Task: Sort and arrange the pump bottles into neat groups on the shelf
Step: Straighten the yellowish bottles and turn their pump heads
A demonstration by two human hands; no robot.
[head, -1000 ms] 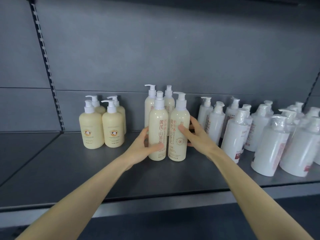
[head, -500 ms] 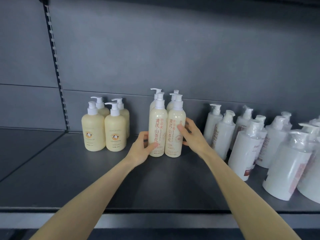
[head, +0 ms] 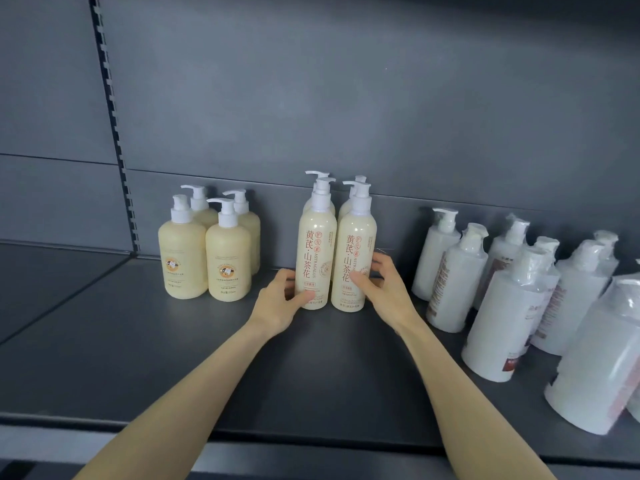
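Several tall cream pump bottles with red lettering stand in a tight block at the middle of the grey shelf (head: 145, 358). My left hand (head: 280, 299) grips the base of the front left tall bottle (head: 317, 244), thumb across its front. My right hand (head: 384, 289) curls round the lower side of the front right tall bottle (head: 355, 251). Two more tall bottles stand right behind them, mostly hidden. To the left, a block of several short yellow pump bottles (head: 227, 261) stands upright.
Several white plastic-wrapped pump bottles (head: 457, 278) stand in a loose cluster on the right, reaching toward the shelf's front edge. The grey back panel (head: 346, 98) rises behind everything. A slotted upright (head: 114, 133) divides this bay from the left one.
The two front tall bottles have been pushed back against the two behind, forming a tight block. Both hands stayed on them. The view shifted, showing more of the shelf.
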